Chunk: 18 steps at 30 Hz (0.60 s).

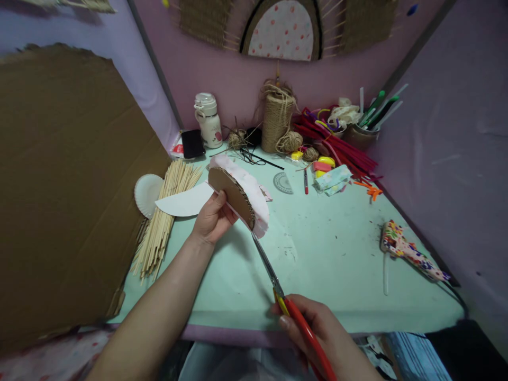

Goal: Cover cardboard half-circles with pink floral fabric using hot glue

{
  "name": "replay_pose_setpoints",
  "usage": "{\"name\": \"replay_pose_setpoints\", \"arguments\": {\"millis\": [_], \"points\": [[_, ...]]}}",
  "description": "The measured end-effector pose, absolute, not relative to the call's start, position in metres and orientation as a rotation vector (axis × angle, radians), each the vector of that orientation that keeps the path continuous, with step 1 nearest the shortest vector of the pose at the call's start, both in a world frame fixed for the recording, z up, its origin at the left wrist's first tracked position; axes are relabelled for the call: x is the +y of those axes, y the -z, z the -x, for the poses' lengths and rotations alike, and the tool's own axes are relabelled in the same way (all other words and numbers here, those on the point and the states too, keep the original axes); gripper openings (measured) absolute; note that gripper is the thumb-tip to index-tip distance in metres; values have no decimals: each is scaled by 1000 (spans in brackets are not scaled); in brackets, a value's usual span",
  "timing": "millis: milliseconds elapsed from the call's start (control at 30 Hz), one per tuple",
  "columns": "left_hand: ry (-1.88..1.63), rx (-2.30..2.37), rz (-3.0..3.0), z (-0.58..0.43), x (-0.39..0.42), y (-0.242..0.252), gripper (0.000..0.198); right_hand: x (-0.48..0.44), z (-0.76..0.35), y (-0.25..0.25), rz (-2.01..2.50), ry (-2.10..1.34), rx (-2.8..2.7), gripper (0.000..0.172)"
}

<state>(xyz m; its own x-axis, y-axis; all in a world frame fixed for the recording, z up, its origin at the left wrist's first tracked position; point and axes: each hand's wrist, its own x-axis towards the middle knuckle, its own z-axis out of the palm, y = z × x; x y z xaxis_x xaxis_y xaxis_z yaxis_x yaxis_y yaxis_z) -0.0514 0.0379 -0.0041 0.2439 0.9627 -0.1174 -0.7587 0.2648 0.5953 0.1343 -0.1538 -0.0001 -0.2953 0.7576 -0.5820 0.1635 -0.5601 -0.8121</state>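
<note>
My left hand (214, 218) grips a half-round piece of brown cardboard (230, 194) by its straight edge, thumb on the brown face. Pale pinkish-white fabric (254, 197) sticks out beyond the cardboard's curved edge. In my right hand (313, 323) is a pair of scissors (270, 267) with red and yellow handles. Their blade tips meet the lower corner of the fabric and cardboard; how far the blades are apart is hard to tell. Behind my left hand lies a curved white paper piece (184, 201).
A bundle of wooden sticks (166, 211) and a white paper plate (147, 194) lie left, beside a large cardboard sheet (71, 185). Along the back stand a bottle (209, 121) and a twine roll (275, 119). A patterned glue gun (413, 254) rests at the right.
</note>
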Motion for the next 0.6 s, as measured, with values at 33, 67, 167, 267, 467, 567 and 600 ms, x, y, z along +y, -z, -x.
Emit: {"name": "replay_pose_setpoints", "arguments": {"millis": [33, 67, 167, 267, 467, 567, 600], "points": [[-1234, 529, -468, 51, 38, 4, 41, -154, -134, -1, 1534, -1909, -1152, 63], [-1232, 536, -468, 51, 37, 4, 42, -154, -134, -1, 1536, -1908, -1150, 62], [-1231, 524, -468, 51, 37, 4, 46, -154, -134, -2, 1558, -1916, -1137, 62], [-1231, 502, -476, 52, 37, 5, 49, -153, -134, -3, 1546, -1905, -1141, 60], [-1233, 524, -474, 52, 38, 6, 43, -154, -135, -1, 1540, -1867, -1140, 52], [-1239, 569, -460, 51, 38, 5, 41, -156, -134, 1, 1545, -1885, -1129, 51], [-1239, 576, -458, 51, 37, 5, 42, -156, -134, 1, 1550, -1893, -1120, 51]]}}
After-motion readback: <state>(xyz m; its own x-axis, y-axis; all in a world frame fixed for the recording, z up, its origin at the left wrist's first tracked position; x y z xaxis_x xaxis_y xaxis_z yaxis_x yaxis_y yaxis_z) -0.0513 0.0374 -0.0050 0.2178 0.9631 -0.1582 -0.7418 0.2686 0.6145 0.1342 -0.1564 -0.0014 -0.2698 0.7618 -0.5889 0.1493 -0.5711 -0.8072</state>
